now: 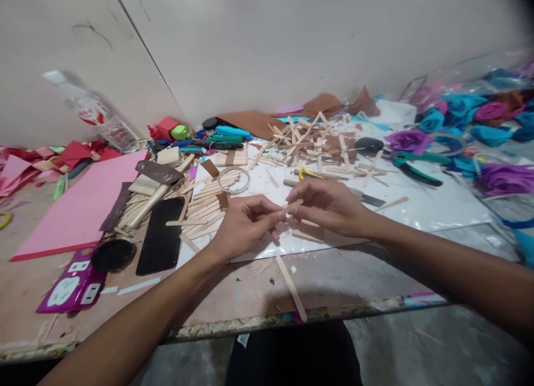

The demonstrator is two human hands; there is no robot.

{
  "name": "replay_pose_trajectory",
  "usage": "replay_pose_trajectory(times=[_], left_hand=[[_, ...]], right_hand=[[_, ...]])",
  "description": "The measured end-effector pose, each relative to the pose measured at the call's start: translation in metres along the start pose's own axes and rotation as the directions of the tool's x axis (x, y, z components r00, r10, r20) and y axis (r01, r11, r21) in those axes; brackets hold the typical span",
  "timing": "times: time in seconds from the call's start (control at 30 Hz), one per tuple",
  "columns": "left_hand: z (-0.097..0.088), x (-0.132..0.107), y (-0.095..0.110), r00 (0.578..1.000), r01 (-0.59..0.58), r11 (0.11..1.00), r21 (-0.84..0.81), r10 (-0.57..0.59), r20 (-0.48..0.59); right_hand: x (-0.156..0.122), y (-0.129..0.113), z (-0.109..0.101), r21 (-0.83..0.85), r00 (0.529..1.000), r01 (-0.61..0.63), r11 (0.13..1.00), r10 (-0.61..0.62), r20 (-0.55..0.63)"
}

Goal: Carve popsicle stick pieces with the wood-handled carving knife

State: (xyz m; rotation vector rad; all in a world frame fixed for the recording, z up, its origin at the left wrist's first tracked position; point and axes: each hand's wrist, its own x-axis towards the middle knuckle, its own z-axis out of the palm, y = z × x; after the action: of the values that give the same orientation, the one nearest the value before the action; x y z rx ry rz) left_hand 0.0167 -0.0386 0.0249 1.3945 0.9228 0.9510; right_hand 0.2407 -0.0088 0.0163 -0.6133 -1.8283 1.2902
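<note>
My left hand (244, 224) and my right hand (327, 204) meet above the white sheet (421, 208), and both pinch one short wooden craft stick (291, 206) between their fingertips. A loose pile of craft sticks (204, 205) lies just left of my left hand. One long stick (292, 288) lies on the bare table near the front edge, below my hands. Behind my right hand lie several sticks glued into crosses (311, 138).
A black phone (161, 236), a purple power strip (73, 286) and a dark round lid (113, 255) lie at the left front. A pink sheet (83, 202), a plastic bottle (94, 110), green-handled pliers (411, 169), a tape ring (233, 179) and paper flowers (479, 119) surround the work area.
</note>
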Motion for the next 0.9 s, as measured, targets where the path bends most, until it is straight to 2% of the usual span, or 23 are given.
replay_pose_trajectory(times=[0.2,0.43,0.57,0.73,0.9], left_hand=[[-0.0007,-0.0012,0.0022,1.000,0.028,1.000,0.003,-0.028,-0.013],[-0.0015,0.0004,0.0020,0.997,0.066,0.998,-0.018,-0.066,0.028],[-0.0028,0.0002,0.0007,0.997,0.065,0.998,0.002,-0.065,0.031],[-0.0037,-0.0003,0.0009,0.997,0.059,0.998,0.031,-0.060,0.041],[-0.0042,-0.0001,-0.0011,0.999,0.028,0.998,0.057,-0.031,0.041]], right_hand=[[0.0005,-0.0036,0.0035,0.041,1.000,-0.013,0.999,0.014,-0.015],[-0.0022,-0.0045,0.0058,0.083,0.998,-0.065,0.994,0.065,0.001],[-0.0016,-0.0023,0.0051,0.085,0.999,-0.043,0.995,0.044,-0.016],[0.0002,-0.0041,0.0039,0.021,1.000,0.012,1.000,-0.012,-0.010],[0.0004,-0.0063,0.0046,-0.028,1.000,-0.025,0.999,0.025,0.001]])
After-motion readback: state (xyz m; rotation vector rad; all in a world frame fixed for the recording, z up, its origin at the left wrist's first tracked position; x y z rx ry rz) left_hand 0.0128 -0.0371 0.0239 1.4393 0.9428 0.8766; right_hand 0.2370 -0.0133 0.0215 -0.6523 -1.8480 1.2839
